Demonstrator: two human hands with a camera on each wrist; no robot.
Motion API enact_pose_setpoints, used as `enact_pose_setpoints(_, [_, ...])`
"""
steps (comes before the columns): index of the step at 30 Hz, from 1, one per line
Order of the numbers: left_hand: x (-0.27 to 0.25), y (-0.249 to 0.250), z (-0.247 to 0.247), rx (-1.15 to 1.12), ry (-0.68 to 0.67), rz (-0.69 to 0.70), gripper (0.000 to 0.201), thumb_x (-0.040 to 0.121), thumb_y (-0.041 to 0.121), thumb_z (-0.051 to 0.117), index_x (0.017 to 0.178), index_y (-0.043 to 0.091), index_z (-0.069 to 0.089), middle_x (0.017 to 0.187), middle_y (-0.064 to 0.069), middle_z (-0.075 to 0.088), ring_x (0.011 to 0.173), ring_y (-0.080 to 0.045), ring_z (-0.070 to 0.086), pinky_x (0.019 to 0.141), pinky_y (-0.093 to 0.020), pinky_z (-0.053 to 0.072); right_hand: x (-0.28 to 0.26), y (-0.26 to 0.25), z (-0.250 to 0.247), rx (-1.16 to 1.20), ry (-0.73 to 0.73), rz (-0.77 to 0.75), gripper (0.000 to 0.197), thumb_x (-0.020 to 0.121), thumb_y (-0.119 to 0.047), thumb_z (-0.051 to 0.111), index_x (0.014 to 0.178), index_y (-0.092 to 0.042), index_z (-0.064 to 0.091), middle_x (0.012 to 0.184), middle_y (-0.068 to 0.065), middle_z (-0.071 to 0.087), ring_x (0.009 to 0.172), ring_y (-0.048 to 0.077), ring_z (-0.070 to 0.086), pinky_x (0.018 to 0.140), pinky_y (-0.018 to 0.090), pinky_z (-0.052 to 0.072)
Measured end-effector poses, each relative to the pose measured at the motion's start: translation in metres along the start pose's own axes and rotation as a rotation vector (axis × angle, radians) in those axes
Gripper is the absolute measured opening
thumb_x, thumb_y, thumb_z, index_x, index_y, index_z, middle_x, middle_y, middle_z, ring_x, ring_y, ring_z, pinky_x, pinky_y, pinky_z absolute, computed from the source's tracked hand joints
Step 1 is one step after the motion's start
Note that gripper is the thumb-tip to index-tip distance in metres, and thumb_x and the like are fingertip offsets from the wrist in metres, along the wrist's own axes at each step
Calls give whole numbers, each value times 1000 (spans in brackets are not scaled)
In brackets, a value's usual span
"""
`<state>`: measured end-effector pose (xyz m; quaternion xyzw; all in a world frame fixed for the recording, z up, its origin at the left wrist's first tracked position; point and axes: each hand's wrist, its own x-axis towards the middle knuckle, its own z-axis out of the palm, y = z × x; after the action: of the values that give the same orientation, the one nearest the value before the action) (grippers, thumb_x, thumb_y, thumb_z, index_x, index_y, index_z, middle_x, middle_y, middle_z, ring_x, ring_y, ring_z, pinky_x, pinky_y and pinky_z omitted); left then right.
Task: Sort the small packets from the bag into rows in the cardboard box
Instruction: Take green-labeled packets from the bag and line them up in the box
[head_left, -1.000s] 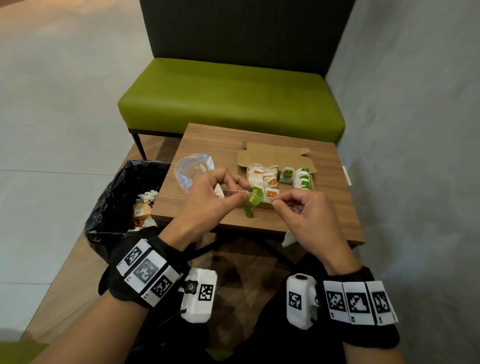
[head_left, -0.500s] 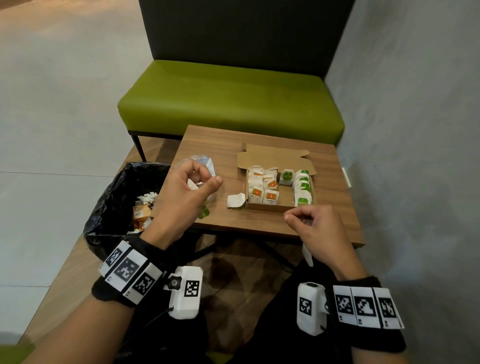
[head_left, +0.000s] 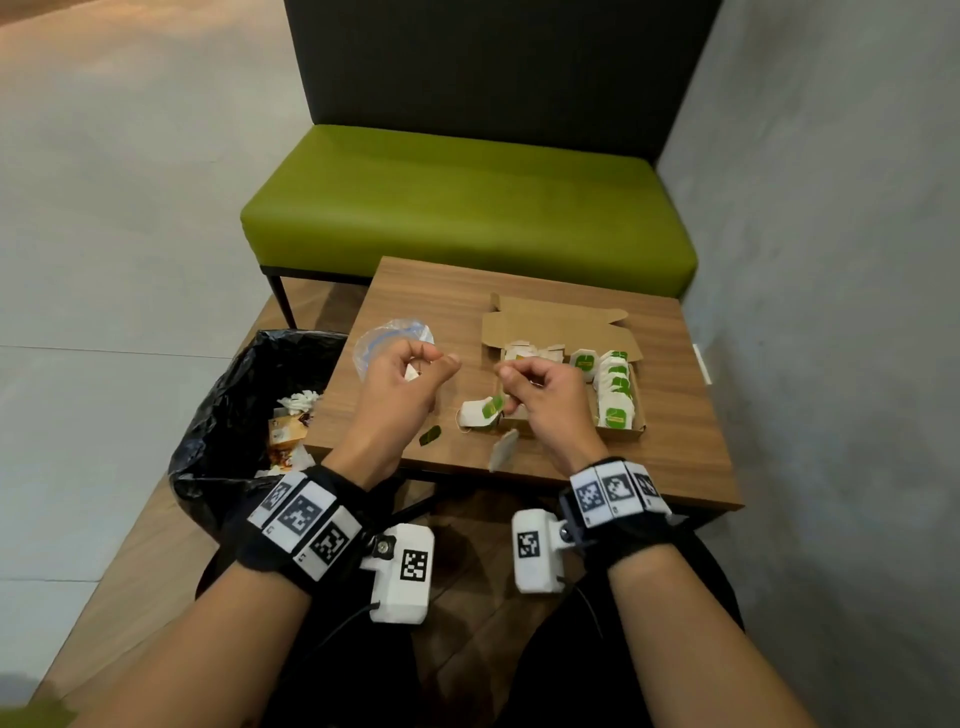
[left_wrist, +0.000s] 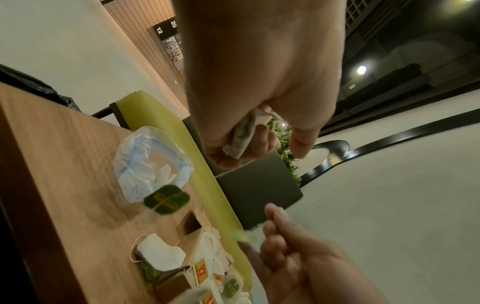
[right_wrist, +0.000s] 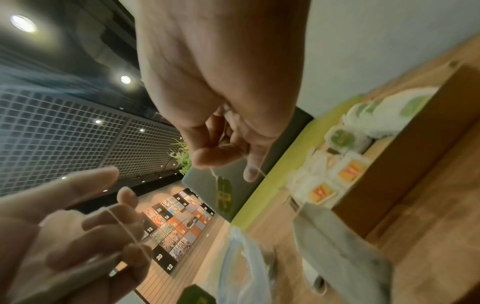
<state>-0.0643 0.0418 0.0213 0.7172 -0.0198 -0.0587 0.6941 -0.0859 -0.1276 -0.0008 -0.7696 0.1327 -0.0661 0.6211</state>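
Observation:
My left hand (head_left: 431, 361) hovers over the table and grips a small white packet (left_wrist: 241, 142) in curled fingers. That packet's dark green tag (head_left: 430, 435) dangles below on a string. My right hand (head_left: 511, 376), at the front left corner of the cardboard box (head_left: 556, 325), pinches the string (right_wrist: 228, 146) of a second packet (head_left: 504, 449), which hangs under it with a green tag (head_left: 493, 405). A third white packet (head_left: 474, 415) lies on the table beside the box. Inside the box stand green-labelled packets (head_left: 615, 395) on the right and orange-labelled packets (right_wrist: 350, 170) on the left.
A clear plastic bag (head_left: 389, 340) lies on the wooden table (head_left: 675, 441) behind my left hand. A black bin bag (head_left: 239, 395) with rubbish stands on the floor to the left. A green bench (head_left: 467, 218) lies beyond, and a grey wall (head_left: 831, 260) runs along the right.
My right hand has moved from the table's near edge up to the box's front left corner, carrying its hanging packet. My left hand has shifted right, closer to it.

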Motion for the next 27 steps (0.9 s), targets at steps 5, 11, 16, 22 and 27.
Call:
enact_pose_setpoints(5, [12, -1, 1, -81, -11, -24, 17, 95, 26, 60, 93, 9, 57, 60, 9, 42, 49, -5, 38, 58, -30, 39, 41, -1, 33, 122, 41, -14, 8, 94, -11, 66, 88, -15, 70, 62, -2, 67, 57, 8, 63, 72, 27, 53])
enact_pose_setpoints(11, [32, -10, -7, -253, -14, -167, 20, 83, 34, 53, 90, 15, 57, 61, 6, 46, 55, -10, 44, 68, -39, 38, 76, -3, 49, 185, 56, 8, 6, 95, -9, 65, 95, -8, 70, 73, 5, 70, 67, 14, 68, 72, 23, 55])
enact_pose_setpoints(16, [39, -22, 0, -299, -26, -185, 28, 74, 28, 41, 89, 13, 59, 55, -2, 45, 57, -18, 44, 66, -36, 38, 81, 12, 43, -365, -60, 27, 24, 98, -20, 59, 119, -14, 69, 118, 4, 68, 107, 15, 61, 94, 30, 48])
enact_pose_setpoints(22, [34, -30, 8, -234, -55, -207, 29, 80, 19, 37, 97, 14, 59, 63, 0, 53, 60, -15, 51, 66, -39, 40, 49, 28, 22, -577, 50, -116, 30, 91, -10, 57, 117, -18, 69, 114, 2, 68, 99, 17, 64, 89, 36, 55])
enact_pose_setpoints(27, [28, -34, 16, -158, -44, -191, 26, 96, 1, 39, 101, 19, 58, 75, -5, 52, 59, -13, 50, 54, -30, 40, 35, 30, 9, -497, -20, -65, 31, 87, -3, 56, 109, -19, 71, 101, -4, 70, 84, 13, 65, 80, 32, 55])
